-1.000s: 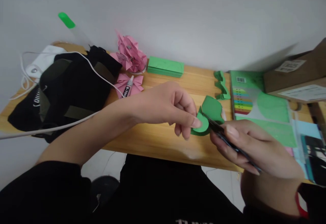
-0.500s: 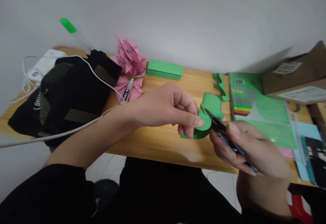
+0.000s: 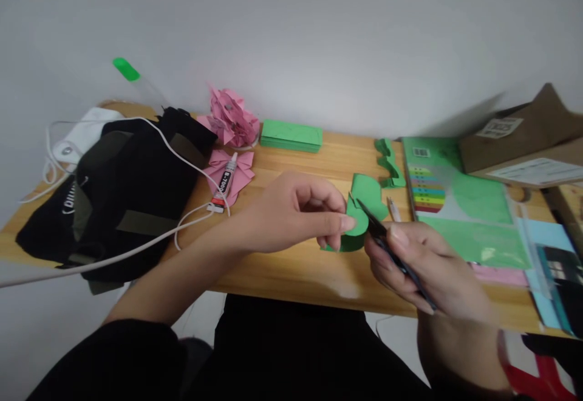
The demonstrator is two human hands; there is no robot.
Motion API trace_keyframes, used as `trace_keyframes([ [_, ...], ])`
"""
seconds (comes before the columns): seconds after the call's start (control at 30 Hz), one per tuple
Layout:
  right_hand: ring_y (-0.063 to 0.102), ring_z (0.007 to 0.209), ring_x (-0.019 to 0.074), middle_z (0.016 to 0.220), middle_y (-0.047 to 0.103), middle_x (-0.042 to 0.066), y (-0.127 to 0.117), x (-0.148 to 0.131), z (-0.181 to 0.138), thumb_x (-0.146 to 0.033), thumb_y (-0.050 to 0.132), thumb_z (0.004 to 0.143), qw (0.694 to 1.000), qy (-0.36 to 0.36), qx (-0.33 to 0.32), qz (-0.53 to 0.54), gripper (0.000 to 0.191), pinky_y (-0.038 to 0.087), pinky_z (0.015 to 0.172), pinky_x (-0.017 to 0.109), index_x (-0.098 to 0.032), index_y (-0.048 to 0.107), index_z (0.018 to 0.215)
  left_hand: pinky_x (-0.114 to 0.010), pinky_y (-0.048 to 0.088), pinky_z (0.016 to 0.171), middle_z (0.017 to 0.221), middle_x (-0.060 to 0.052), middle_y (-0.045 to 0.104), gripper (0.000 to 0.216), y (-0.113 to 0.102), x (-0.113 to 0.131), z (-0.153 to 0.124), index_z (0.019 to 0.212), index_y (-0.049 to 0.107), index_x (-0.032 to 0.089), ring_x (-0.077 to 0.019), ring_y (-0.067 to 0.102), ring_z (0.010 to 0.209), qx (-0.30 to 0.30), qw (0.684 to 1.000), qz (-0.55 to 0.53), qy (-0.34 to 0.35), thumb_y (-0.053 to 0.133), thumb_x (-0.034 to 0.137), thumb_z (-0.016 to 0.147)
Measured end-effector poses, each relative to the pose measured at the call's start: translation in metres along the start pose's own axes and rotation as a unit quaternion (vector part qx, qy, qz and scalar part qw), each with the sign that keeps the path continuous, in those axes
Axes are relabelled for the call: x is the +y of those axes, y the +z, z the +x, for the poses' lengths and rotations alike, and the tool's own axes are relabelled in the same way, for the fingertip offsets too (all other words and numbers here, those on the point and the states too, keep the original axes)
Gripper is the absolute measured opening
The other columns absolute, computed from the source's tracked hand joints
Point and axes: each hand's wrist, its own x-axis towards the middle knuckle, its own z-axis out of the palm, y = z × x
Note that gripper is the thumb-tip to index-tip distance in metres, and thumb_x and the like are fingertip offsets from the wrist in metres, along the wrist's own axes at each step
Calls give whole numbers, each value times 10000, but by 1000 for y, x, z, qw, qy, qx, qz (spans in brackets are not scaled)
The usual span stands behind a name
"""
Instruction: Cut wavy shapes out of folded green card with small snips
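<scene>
My left hand [image 3: 303,212] pinches a curled green piece of paper [image 3: 368,194] between thumb and fingers, above the wooden table. The paper has rounded, wavy edges and a slit near its middle. In my right hand [image 3: 419,261] is a pair of dark scissors [image 3: 387,244], gripped with the thumb on top. The blades lie against the green paper at the slit, just right of my left thumb. My right fingers partly cover the handles.
A stack of green paper [image 3: 291,135], a pink paper flower [image 3: 233,118] and a glue tube [image 3: 225,182] lie behind. At left sits a black bag [image 3: 136,188] with a white cable. Rightward are wavy green strips [image 3: 389,164], a pen [image 3: 394,209], a paper pack [image 3: 478,206] and a cardboard box [image 3: 523,133].
The view has tilted up slightly, so things appear lower. Both hands, with the paper and scissors, have shifted slightly left in view. A pen now shows beside the paper.
</scene>
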Motion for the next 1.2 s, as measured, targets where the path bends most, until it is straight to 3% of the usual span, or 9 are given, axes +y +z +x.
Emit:
trace_keyframes([
  [0.23, 213, 312, 29, 386, 334, -92, 2, 0, 5, -539, 513, 951, 999, -25, 5, -27, 509, 111, 303, 175, -184, 461, 589, -165, 396, 505, 539, 45, 551, 245, 2, -3, -1, 595, 578, 137, -55, 493, 511, 30, 998, 50, 35, 726, 197, 781],
  [0.47, 150, 281, 35, 422, 328, -103, -21, -6, -10, -569, 538, 922, 995, 60, -73, -19, 445, 75, 236, 190, -195, 551, 682, -176, 360, 496, 541, 35, 567, 226, -11, -7, 0, 630, 571, 148, -58, 474, 506, 31, 994, 100, 22, 652, 223, 827],
  [0.53, 158, 285, 42, 441, 345, -96, -27, -9, -10, -600, 538, 909, 999, 1, -38, -12, 439, 100, 244, 208, -203, 599, 733, -177, 369, 497, 536, 34, 569, 222, -13, -9, 2, 630, 569, 150, -62, 487, 504, 16, 995, 103, 8, 653, 234, 817],
  [0.6, 218, 298, 57, 432, 350, -94, -25, -12, -3, -612, 587, 872, 991, -103, 75, -43, 412, 122, 283, 233, -209, 640, 806, -173, 381, 496, 533, 35, 569, 217, -13, -9, 4, 626, 566, 152, -63, 498, 501, -10, 995, 101, 1, 652, 233, 807],
  [0.67, 269, 328, 63, 426, 401, -93, -16, -15, 8, -489, 739, 803, 969, -135, 168, -119, 298, 143, 317, 233, -208, 653, 847, -168, 387, 493, 534, 34, 576, 207, -12, -8, 7, 626, 572, 151, -61, 506, 498, -44, 993, 107, -7, 653, 226, 801],
  [0.83, 251, 448, 57, 507, 319, -71, 3, -22, 24, -356, 804, 740, 960, -133, 149, -197, 462, 163, 390, 233, -198, 427, 525, -163, 346, 468, 506, 39, 559, 216, -7, -3, 11, 601, 579, 144, -51, 462, 475, -74, 986, 146, -6, 652, 206, 794],
  [1.07, 261, 420, 57, 488, 342, -77, -1, -15, 19, -353, 775, 777, 960, -146, 179, -158, 417, 151, 360, 236, -204, 453, 559, -160, 325, 446, 540, 49, 535, 138, 3, -11, 9, 632, 637, 131, -46, 434, 490, 18, 995, 100, 7, 711, 165, 743],
  [1.2, 265, 391, 47, 474, 365, -83, -3, -8, 16, -279, 778, 775, 956, -151, 228, -107, 371, 153, 352, 232, -202, 479, 570, -177, 402, 462, 539, 34, 605, 60, 12, -16, 1, 774, 699, 145, -74, 522, 489, 55, 996, 68, 10, 720, 199, 760],
])
